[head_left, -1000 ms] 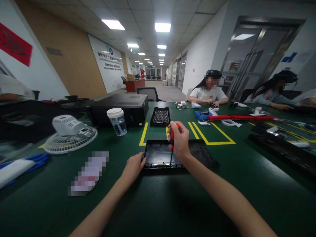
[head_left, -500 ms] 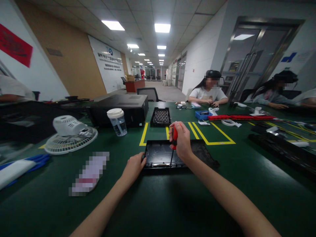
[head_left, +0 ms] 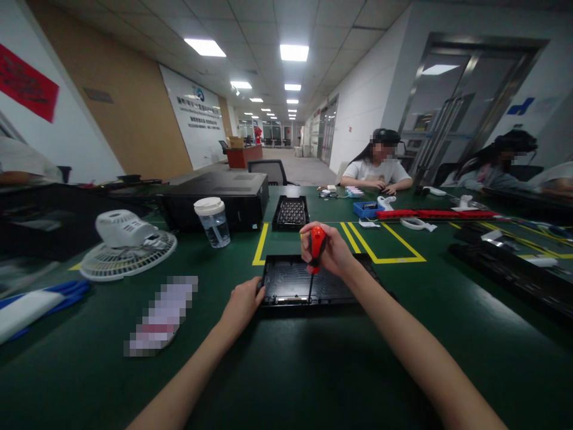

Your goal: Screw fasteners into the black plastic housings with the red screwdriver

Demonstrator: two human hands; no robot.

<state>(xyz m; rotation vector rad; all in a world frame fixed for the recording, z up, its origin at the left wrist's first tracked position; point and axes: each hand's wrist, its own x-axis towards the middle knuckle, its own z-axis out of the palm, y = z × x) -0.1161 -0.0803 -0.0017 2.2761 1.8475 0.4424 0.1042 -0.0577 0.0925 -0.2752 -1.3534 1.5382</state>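
No wording legible for certain. White wall panel [head_left: 192,119], left of corridor, bore blue round logo [head_left: 198,94] above rows of dark lettering, Chinese characters among them, too blurred to read. Red poster [head_left: 27,83], far left wall, carried dark brushlike marking, unreadable. Plaque [head_left: 98,95] on tan wall: unreadable. Small pale label [head_left: 255,226] sat low on black case [head_left: 248,203], too small to read. Blue angular mark [head_left: 521,107] stood on right wall.
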